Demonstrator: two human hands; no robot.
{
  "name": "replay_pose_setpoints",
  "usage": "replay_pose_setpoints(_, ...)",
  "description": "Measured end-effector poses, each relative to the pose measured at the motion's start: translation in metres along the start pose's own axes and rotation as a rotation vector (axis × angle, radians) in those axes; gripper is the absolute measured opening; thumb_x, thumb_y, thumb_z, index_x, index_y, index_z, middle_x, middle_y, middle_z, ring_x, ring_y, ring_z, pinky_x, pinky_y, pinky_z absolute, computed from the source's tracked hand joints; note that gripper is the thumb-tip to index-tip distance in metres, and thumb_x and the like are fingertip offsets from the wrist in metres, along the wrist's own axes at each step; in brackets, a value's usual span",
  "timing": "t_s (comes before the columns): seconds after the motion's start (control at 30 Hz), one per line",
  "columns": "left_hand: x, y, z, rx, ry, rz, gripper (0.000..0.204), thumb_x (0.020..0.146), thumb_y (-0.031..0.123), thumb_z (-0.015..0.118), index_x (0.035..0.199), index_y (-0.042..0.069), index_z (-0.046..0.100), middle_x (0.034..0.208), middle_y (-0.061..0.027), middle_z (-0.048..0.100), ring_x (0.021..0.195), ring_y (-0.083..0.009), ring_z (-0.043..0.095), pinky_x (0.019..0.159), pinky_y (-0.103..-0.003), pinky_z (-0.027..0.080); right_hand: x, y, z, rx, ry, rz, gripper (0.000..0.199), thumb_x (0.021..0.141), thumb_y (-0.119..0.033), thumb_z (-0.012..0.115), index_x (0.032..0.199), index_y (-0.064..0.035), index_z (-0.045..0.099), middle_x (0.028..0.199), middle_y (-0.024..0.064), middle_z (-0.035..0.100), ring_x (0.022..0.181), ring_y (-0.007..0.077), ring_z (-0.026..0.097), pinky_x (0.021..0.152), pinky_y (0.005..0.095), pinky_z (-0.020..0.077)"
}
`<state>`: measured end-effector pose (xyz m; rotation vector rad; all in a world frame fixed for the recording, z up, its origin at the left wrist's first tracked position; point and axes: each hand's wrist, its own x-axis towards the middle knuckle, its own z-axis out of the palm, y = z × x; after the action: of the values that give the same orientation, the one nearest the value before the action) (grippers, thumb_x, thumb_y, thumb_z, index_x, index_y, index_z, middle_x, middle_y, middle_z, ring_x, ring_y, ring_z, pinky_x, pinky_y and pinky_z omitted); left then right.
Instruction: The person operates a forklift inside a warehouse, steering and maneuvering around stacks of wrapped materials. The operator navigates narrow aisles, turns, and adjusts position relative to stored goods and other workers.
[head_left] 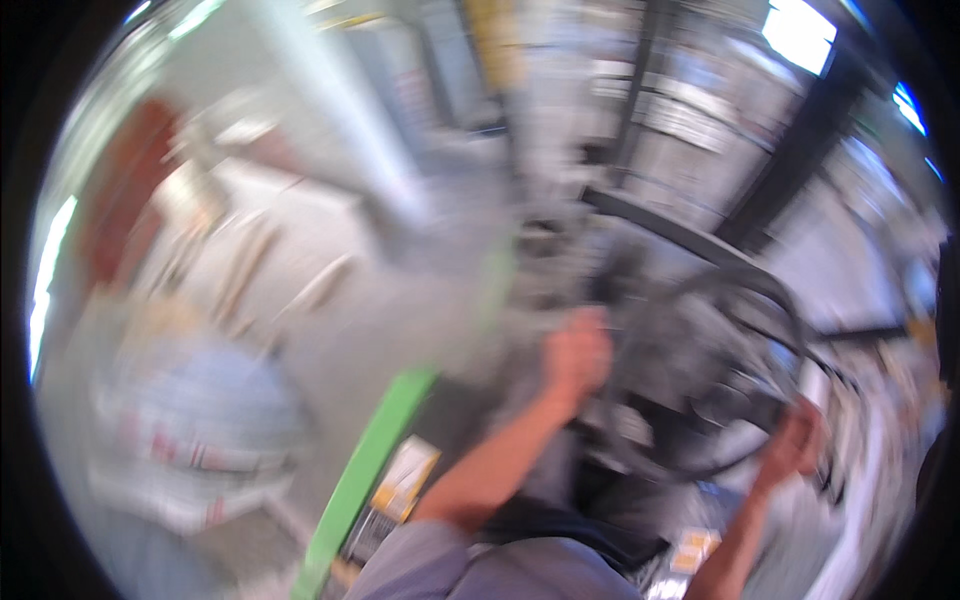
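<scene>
A black steering wheel [790, 305] stands in front of my lap, its dark column and hub blurred. At its left rim my left hand [578, 350] is closed, the fingers curled at the wheel's edge. Low on the right side, my right hand [797, 437] is closed at the rim, next to a pale upright part that looks like a lever. Motion smears both hands, so the exact finger contact is hard to make out. My bare forearms reach forward from grey clothing.
A green frame bar [370, 470] of the vehicle runs along my left, with a yellow-and-white label [405, 475] beside it. Large wrapped white sacks [200, 420] stand farther left. A pale column [345, 110] rises ahead. Dark mast posts [800, 150] stand ahead right, before stacked goods.
</scene>
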<state>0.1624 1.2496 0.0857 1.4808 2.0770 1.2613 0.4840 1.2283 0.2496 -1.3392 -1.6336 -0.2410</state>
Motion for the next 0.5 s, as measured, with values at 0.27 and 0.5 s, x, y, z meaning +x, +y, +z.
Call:
replay_pose_setpoints(0.27, -0.037, -0.019, -0.052, -0.749, 0.027, -0.218, 0.046, 0.111, 0.036, 0.044, 0.109, -0.004, 0.068, 0.096, -0.0109, 0.073, 0.086, -0.0197, 0.066, 0.079, -0.034, 0.052, -0.05, -0.078, -0.044, 0.051, 0.125, 0.049, 0.012, 0.085, 0.004, 0.069, 0.094, -0.0034, 0.068, 0.077, 0.0091, 0.061, 0.059, 0.0206, 0.057, 0.055, 0.0321, 0.0448)
replay_pose_setpoints(0.5, -0.125, -0.036, -0.084, -0.712, 0.047, -0.136, 0.038, 0.111, 0.029, 0.046, 0.117, -0.001, 0.068, 0.111, -0.0103, 0.074, 0.095, -0.0198, 0.068, 0.085, -0.037, 0.053, -0.131, -0.101, -0.111, 0.023, 0.066, 0.031, 0.014, 0.084, 0.005, 0.07, 0.094, -0.0044, 0.069, 0.08, 0.0096, 0.064, 0.063, 0.0203, 0.059, 0.056, 0.0325, 0.0457)
